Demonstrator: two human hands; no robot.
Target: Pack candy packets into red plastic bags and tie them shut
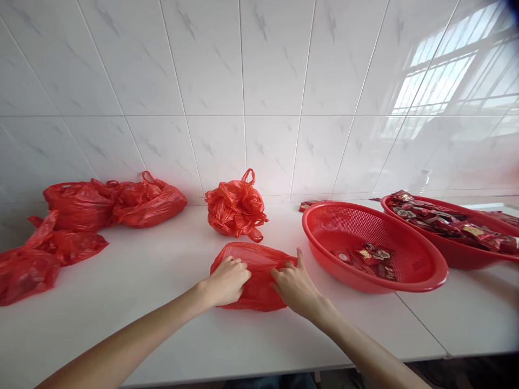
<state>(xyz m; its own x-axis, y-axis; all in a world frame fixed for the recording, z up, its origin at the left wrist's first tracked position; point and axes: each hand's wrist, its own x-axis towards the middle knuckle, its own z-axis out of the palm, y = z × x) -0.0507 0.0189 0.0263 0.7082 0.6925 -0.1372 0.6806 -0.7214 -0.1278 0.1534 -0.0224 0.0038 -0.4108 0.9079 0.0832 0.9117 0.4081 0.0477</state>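
Observation:
A thin red plastic bag point(259, 294) lies on the white counter in front of me. My left hand point(227, 281) is closed on the bag's left side, its fingers curled into the film. On the other side my right hand point(295, 283) grips the bag with curled fingers, while one digit sticks up. What the bag holds, if anything, I cannot make out. Just behind it sits a crumpled bunch of red plastic bags point(235, 208). To the right, a red perforated basket point(375, 224) has several small red and dark wrapped packets point(367, 259) in its bottom.
Tied, filled red bags point(148, 202) stand at the back left, with more red bags point(28, 273) at the left edge. A second red basket point(450, 258), heaped with packets, is at the far right. A tiled wall point(211, 70) closes off the counter point(133, 302) behind.

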